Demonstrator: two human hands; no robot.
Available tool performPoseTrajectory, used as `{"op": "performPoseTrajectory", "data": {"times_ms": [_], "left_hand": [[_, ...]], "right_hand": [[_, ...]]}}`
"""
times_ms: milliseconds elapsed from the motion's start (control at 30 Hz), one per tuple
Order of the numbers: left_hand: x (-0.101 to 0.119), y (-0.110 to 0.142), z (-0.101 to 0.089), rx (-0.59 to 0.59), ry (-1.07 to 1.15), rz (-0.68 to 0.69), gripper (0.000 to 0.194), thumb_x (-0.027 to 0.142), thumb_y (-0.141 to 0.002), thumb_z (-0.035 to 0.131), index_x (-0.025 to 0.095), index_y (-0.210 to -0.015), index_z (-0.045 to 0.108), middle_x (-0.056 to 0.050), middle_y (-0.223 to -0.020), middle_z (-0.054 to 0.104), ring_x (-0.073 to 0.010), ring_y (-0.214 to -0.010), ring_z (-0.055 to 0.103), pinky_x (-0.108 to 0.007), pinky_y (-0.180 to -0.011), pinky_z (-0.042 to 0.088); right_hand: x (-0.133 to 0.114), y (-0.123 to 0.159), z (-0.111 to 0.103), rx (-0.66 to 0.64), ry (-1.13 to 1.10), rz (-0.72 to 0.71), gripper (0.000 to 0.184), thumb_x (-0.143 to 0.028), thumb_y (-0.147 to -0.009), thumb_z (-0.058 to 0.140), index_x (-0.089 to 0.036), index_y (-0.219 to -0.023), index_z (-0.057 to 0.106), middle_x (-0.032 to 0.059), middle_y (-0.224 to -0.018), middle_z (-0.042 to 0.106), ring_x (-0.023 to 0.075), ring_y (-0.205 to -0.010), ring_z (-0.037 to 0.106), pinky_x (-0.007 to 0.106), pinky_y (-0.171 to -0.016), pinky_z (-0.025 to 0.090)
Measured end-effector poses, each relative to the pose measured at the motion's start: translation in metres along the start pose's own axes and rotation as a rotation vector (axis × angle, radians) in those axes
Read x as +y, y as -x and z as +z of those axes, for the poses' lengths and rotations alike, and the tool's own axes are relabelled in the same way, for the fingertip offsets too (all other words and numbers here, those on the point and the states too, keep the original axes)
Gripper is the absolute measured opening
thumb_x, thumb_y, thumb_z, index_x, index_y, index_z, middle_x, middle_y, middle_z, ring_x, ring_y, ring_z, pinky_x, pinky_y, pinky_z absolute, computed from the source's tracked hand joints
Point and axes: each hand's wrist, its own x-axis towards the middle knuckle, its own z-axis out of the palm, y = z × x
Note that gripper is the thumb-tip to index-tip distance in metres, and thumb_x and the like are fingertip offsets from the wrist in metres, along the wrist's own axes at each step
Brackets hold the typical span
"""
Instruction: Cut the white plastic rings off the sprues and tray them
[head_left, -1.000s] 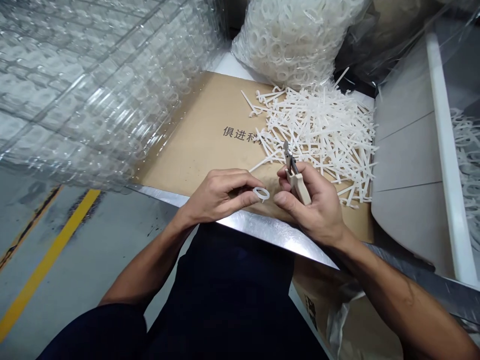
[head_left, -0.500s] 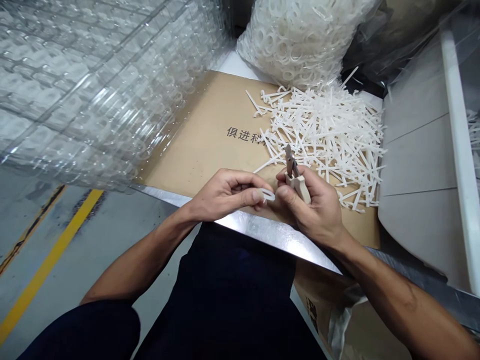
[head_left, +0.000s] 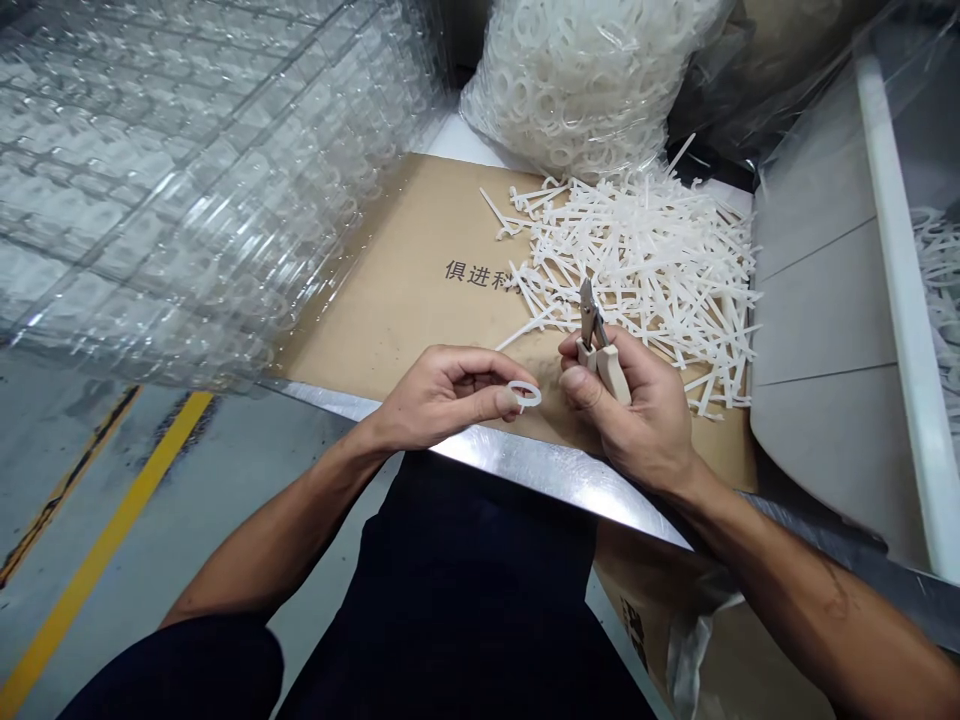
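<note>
Between the thumb and fingers of my left hand (head_left: 455,398) is a small white plastic ring (head_left: 526,393), with a short stub showing below it. My right hand (head_left: 637,400) is closed around a pair of nippers (head_left: 604,350) with pale handles, their metal jaws pointing up and away from me. A gap separates the ring from the nippers. Just beyond the right hand lies a loose pile of white plastic sprues (head_left: 637,260) on a cardboard sheet (head_left: 390,290) with printed characters.
Stacked clear plastic trays (head_left: 172,190) full of pale parts stand at the left. A clear bag of white rings (head_left: 570,90) sits at the back. To the right is a white bin (head_left: 900,330) with white parts inside. A metal table edge (head_left: 525,460) runs before me.
My hands have drawn apart slightly, and the nippers have moved a little right, away from the ring. The ring now shows more of its round opening. The whole view has shifted slightly.
</note>
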Motion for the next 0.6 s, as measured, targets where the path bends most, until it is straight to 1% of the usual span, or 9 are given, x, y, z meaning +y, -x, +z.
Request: {"op": "performPoseTrajectory", "data": {"times_ms": [100, 200, 367, 467, 600], "left_hand": [[0.0002, -0.0002, 0.0009, 0.018, -0.039, 0.036, 0.024, 0.037, -0.091, 0.078, 0.015, -0.101, 0.081, -0.010, -0.082, 0.077, -0.0162, -0.069, 0.072, -0.024, -0.061, 0.061], [0.0011, -0.0010, 0.0012, 0.020, -0.096, 0.053, 0.024, 0.037, -0.093, 0.076, 0.016, -0.101, 0.081, -0.010, -0.082, 0.077, -0.0171, -0.070, 0.073, -0.025, -0.062, 0.061], [0.0017, -0.0031, 0.0002, -0.034, -0.101, 0.040, 0.024, 0.037, -0.093, 0.076, 0.016, -0.101, 0.081, -0.010, -0.086, 0.079, -0.0186, -0.071, 0.075, -0.026, -0.064, 0.064], [0.0009, -0.0043, -0.0004, -0.034, -0.148, 0.060, 0.022, 0.035, -0.093, 0.075, 0.015, -0.100, 0.081, -0.010, -0.084, 0.078, -0.0177, -0.069, 0.074, -0.025, -0.061, 0.061], [-0.0003, -0.0050, -0.0011, -0.046, -0.229, 0.076, 0.026, 0.037, -0.094, 0.072, 0.014, -0.100, 0.081, -0.010, -0.082, 0.077, -0.0178, -0.067, 0.071, -0.025, -0.057, 0.058]], "right_hand": [[-0.0008, -0.0003, -0.0009, 0.002, -0.004, -0.006, 0.018, -0.035, -0.096, 0.069, -0.022, -0.107, 0.066, 0.0046, -0.100, 0.070, 0.0209, -0.090, 0.067, 0.033, -0.070, 0.050], [-0.0026, 0.0010, -0.0011, -0.009, 0.013, -0.020, 0.017, -0.034, -0.095, 0.070, -0.022, -0.107, 0.066, 0.0026, -0.093, 0.068, 0.0183, -0.080, 0.065, 0.032, -0.067, 0.049], [-0.0043, 0.0031, 0.0009, -0.077, 0.009, -0.063, 0.018, -0.030, -0.093, 0.073, -0.022, -0.106, 0.063, -0.0019, -0.082, 0.060, 0.0130, -0.065, 0.056, 0.029, -0.060, 0.045], [-0.0036, 0.0037, 0.0019, -0.093, 0.019, -0.096, 0.019, -0.027, -0.092, 0.073, -0.022, -0.107, 0.062, -0.0014, -0.084, 0.061, 0.0124, -0.065, 0.055, 0.030, -0.062, 0.045], [-0.0017, 0.0045, 0.0013, -0.090, 0.096, -0.145, 0.019, -0.028, -0.093, 0.071, -0.022, -0.109, 0.061, 0.0024, -0.093, 0.067, 0.0159, -0.074, 0.061, 0.032, -0.068, 0.049]]}}
